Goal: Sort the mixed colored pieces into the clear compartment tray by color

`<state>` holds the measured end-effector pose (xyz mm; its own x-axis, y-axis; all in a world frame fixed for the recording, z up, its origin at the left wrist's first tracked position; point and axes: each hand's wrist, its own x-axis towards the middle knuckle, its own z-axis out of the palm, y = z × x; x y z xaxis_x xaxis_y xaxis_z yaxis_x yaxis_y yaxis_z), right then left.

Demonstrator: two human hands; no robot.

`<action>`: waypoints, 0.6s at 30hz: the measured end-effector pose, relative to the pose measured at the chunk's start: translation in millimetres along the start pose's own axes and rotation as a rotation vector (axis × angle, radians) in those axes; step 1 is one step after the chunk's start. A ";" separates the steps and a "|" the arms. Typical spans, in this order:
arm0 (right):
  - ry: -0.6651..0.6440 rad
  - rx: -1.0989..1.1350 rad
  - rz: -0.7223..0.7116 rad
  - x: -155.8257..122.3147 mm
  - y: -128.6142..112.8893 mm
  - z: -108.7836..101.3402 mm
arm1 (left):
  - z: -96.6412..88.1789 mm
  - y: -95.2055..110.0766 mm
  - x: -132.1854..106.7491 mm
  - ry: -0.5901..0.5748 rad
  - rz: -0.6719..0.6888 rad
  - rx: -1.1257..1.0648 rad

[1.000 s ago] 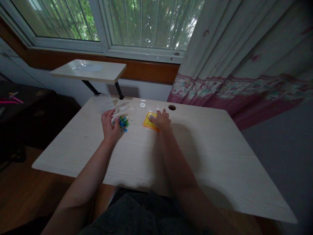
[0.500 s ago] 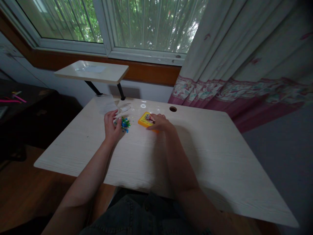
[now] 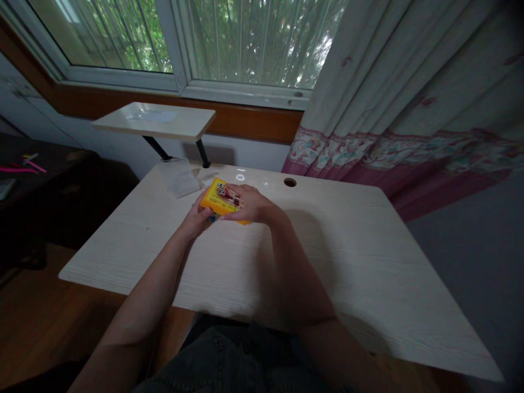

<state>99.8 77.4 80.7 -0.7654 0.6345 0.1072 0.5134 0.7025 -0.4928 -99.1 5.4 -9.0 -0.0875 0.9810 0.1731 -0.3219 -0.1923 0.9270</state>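
Far-left corner of the pale wood-grain desk (image 3: 368, 262), there's a cream rectangular shelf (image 3: 164, 126) on black legs (image 3: 202, 153); beyond the far edge hangs a pink-and-white floral fabric curtain (image 3: 393, 93).

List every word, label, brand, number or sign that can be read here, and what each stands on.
None can be read with certainty.
Yellow box, gripped by the right hand: a dark-and-white logo and smaller print, too small and blurred to quote.
Pale sheet on the raised shelf: no text can be made out.
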 end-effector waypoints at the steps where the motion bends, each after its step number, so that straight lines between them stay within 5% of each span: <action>1: -0.008 0.014 -0.016 0.7 -3.4 2.5 | 0.6 1.9 -1.5 -0.034 -0.019 -0.013; 13: -0.046 0.138 0.013 -1.9 -25.3 5.1 | -2.6 4.5 -11.4 -0.172 -0.130 -0.084; 18: -0.045 0.173 0.060 -2.6 -31.3 3.8 | -4.3 -0.2 -9.3 -0.056 -0.168 -0.127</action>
<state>84.1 52.5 92.5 -0.7541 0.6558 0.0359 0.4872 0.5951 -0.6391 -102.3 -3.8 -12.2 0.0292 0.9987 0.0412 -0.4439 -0.0240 0.8957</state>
